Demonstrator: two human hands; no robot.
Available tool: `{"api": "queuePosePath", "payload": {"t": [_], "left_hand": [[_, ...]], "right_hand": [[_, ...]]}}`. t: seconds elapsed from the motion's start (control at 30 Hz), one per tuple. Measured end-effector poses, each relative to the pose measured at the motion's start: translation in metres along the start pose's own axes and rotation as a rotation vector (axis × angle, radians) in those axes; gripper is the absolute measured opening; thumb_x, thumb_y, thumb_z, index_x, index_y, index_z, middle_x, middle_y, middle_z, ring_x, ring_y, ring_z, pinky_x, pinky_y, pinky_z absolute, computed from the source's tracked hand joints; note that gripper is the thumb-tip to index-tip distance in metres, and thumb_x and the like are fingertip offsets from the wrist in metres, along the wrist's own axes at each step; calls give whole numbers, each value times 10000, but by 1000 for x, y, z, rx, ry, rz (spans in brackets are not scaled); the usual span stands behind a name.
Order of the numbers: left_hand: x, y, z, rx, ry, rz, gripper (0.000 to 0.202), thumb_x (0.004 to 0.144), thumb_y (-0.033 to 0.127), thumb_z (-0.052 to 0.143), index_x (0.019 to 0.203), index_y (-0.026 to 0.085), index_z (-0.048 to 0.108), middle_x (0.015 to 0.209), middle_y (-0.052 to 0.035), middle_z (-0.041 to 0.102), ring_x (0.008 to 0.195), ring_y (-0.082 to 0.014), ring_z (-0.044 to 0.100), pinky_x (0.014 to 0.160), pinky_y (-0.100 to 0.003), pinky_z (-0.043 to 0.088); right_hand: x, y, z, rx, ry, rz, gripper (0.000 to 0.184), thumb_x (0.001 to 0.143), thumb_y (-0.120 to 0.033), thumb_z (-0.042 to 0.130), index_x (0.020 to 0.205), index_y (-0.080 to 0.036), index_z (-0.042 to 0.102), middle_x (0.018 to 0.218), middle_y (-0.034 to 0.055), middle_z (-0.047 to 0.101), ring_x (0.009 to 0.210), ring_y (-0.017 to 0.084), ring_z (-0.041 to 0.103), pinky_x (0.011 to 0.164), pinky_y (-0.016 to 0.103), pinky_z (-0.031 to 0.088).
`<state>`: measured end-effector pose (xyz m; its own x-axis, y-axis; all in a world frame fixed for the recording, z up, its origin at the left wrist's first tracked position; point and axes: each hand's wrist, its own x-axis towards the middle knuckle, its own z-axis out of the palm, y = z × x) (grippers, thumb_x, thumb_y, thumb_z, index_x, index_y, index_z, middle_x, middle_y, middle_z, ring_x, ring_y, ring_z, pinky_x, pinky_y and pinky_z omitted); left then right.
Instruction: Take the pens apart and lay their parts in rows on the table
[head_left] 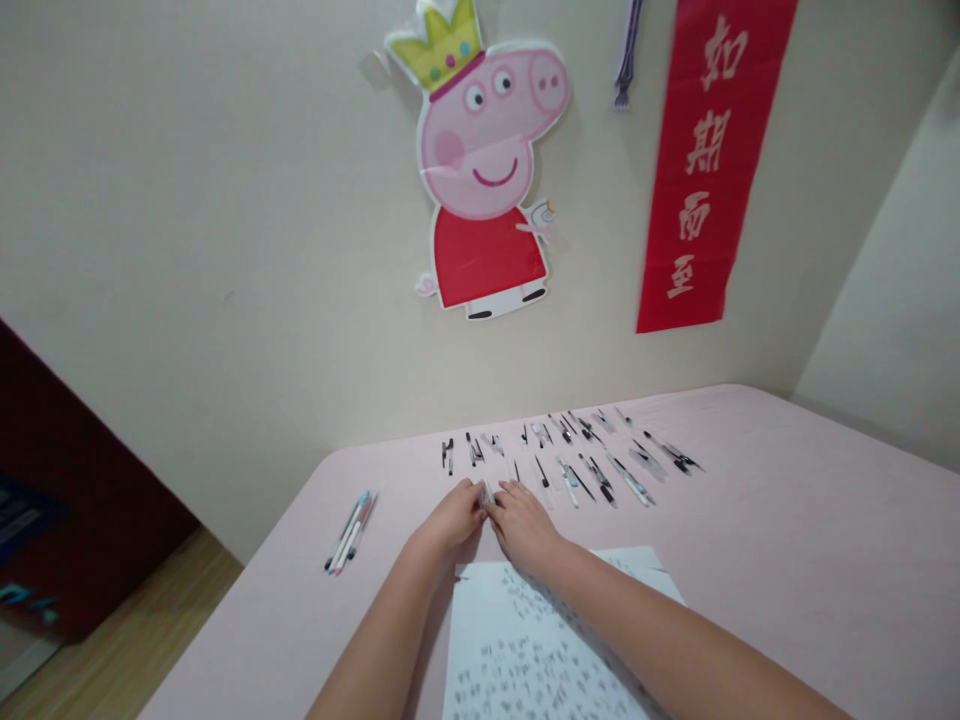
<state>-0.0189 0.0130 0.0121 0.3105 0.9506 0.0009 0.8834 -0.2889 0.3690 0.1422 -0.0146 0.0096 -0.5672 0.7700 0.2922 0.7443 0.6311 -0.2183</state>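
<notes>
My left hand point(454, 514) and my right hand point(523, 524) meet over the pink-covered table, just beyond a sheet of handwritten paper point(480, 625). Between their fingertips is a small, pale, partly see-through piece point(488, 491); fingers cover most of it, and its kind does not show. Both hands are closed on it. Close beyond the right hand lie pen parts in rough rows, among them a dark thin piece with a clear tube point(543, 472) and a light-blue and white pen piece point(568, 482). My right forearm passes above the paper and hides part of the writing.
Several pens point(349, 534) lie in a bundle at the table's left. Further pen parts point(674, 454) spread toward the back right. Behind the table point(810, 560) rises a wall with a cartoon pig cutout point(491, 250) and a red banner point(705, 240). Wooden floor shows lower left.
</notes>
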Motion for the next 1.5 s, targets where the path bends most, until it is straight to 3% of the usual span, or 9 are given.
{"api": "queuePosePath", "payload": {"t": [0.43,0.63,0.87,0.97,1.17,1.33,1.5], "left_hand": [[26,-8,1,-43,48,24,287,727,90,496,993,118,599,971,-86,595,843,-169,542,808,-273,437],[19,-4,1,-58,85,-6,334,737,106,492,1057,116,589,1021,-102,601,920,-188,553,848,-278,422],[-3,4,-2,-21,108,-105,553,781,165,507,1321,149,388,1177,-119,544,1032,-181,540,894,-258,384],[-18,10,-1,24,129,-155,423,811,156,458,1233,139,438,1148,-120,548,1029,-179,541,884,-263,377],[-41,12,-3,116,136,-278,171,857,203,386,939,157,528,960,-99,607,908,-191,578,795,-292,389],[-51,2,-10,150,130,-319,181,869,263,396,807,185,547,908,-74,633,870,-190,577,755,-290,382],[-55,-1,-12,181,136,-291,181,876,269,399,817,197,554,916,-52,638,840,-174,574,717,-272,373]], "right_hand": [[22,-6,8,-62,58,165,360,887,-176,417,1173,-78,611,1147,188,596,1178,271,435,1066,386,212],[23,-10,7,-40,80,184,335,880,-185,431,1152,-119,615,1034,161,608,1070,274,457,995,385,284],[11,-12,-7,-9,66,153,291,872,-205,469,1103,-134,630,1119,146,581,1137,257,425,1023,376,256],[-6,-19,-17,26,70,96,286,862,-175,470,1107,-141,614,1088,126,586,1090,241,456,983,357,301],[-45,-36,-25,70,-40,44,157,844,-163,483,909,-163,626,925,83,591,910,223,507,827,338,378],[-58,-32,-23,167,-44,65,162,828,-155,505,931,-176,629,949,66,586,921,209,504,838,315,374],[-58,-21,-18,310,-22,77,182,820,-143,501,915,-185,651,928,60,590,917,202,515,822,300,378]]}}
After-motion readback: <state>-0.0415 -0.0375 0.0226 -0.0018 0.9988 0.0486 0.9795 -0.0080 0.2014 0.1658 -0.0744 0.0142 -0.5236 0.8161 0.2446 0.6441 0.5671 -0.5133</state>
